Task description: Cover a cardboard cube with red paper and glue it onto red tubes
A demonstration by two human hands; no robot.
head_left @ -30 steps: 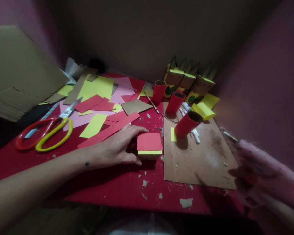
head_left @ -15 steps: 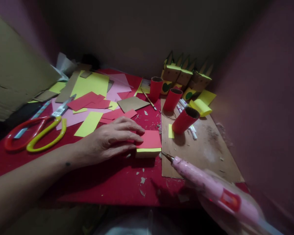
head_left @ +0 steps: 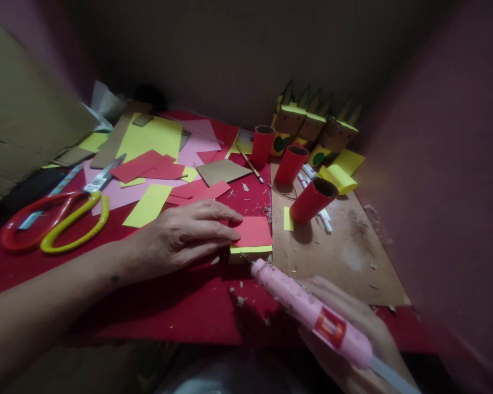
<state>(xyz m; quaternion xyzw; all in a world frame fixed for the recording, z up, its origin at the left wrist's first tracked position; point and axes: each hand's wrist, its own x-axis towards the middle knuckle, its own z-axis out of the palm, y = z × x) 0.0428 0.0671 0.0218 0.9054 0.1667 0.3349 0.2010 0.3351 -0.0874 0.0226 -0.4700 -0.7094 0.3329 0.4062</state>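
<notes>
My left hand [head_left: 191,232] lies with its fingers stretched out over the left edge of a small box [head_left: 241,257], steadying it. A red paper piece [head_left: 253,232] covers the top of the box, and a yellow paper strip [head_left: 251,249] runs along its near edge. My right hand [head_left: 349,323] is wrapped round a pink glue gun [head_left: 290,293] with a clear glue stick [head_left: 392,376] at its back end. The nozzle is at the near side of the box, just below the yellow strip; whether it touches cannot be told. My left thumb is hidden.
Red paper-covered tubes [head_left: 313,201] stand on and beside a brown board [head_left: 349,262] at right, near several markers [head_left: 325,221]. Behind them are decorated cardboard figures [head_left: 312,128]. Scissors [head_left: 72,219], coloured paper [head_left: 150,205] and a pencil [head_left: 250,164] lie left and back.
The right hand has brought the glue gun leftward, its nozzle passing from beside the box's right corner to the middle of its near side. My left hand stays on the box.
</notes>
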